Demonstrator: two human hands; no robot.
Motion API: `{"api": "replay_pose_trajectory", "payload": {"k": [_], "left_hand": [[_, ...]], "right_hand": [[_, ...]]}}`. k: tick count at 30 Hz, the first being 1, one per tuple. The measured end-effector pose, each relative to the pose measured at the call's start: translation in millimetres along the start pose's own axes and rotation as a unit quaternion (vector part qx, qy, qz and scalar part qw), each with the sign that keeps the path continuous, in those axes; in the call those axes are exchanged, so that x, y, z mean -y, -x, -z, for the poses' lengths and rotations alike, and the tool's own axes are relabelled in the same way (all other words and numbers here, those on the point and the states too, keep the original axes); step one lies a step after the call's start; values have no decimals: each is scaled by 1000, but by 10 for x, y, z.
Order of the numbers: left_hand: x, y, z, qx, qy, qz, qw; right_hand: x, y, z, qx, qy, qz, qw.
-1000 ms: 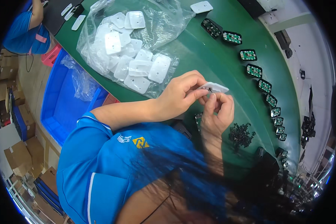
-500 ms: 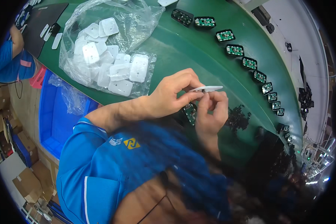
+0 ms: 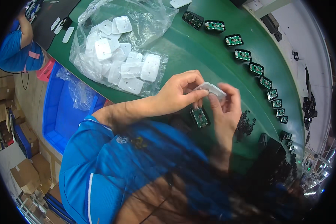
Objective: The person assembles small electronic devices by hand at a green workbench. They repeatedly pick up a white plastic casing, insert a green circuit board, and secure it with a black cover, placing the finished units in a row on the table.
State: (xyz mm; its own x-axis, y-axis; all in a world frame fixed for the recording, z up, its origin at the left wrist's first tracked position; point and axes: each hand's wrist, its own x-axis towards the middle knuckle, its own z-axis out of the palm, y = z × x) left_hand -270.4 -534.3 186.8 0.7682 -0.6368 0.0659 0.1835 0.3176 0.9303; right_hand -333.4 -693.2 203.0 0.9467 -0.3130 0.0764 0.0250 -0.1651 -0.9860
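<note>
My left hand (image 3: pixel 182 92) pinches a white plastic cover (image 3: pixel 215 90) by its left end, thumb on the near side. My right hand (image 3: pixel 227 112) grips the right end of the same cover, its fingers slightly blurred. The cover is tilted, with one broad face toward me. Just under the hands, a black case with a green circuit board (image 3: pixel 200 118) lies on the green table (image 3: pixel 190 50). A heap of small black parts (image 3: pixel 245 124) is right of my right hand.
An open clear plastic bag (image 3: pixel 147 31) holds several white covers (image 3: pixel 131 86) at left. Black cases with circuit boards (image 3: pixel 256 68) curve along the far right edge. A blue bin (image 3: pixel 58 121) stands below the table's left edge. Another person's arm (image 3: pixel 25 33) is at far left.
The white cover has turned from edge-on to showing a broad face. My right hand has shifted right and round its right end. The whole view has moved slightly.
</note>
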Motion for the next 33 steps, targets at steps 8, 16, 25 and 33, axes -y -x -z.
{"api": "replay_pose_trajectory", "payload": {"k": [8,16,25,33], "left_hand": [[-52,-47,92,-6,-3,52,999],[68,-374,572,-130,-229,59,963],[232,-527,719,-67,-550,-23,832],[164,-542,823,-244,-432,-85,864]], "right_hand": [[-88,-146,11,87,-31,-26,995],[-414,-981,-194,130,59,59,988],[-648,-2430,-886,77,424,381,818],[-366,-1820,-571,144,15,1,989]]}}
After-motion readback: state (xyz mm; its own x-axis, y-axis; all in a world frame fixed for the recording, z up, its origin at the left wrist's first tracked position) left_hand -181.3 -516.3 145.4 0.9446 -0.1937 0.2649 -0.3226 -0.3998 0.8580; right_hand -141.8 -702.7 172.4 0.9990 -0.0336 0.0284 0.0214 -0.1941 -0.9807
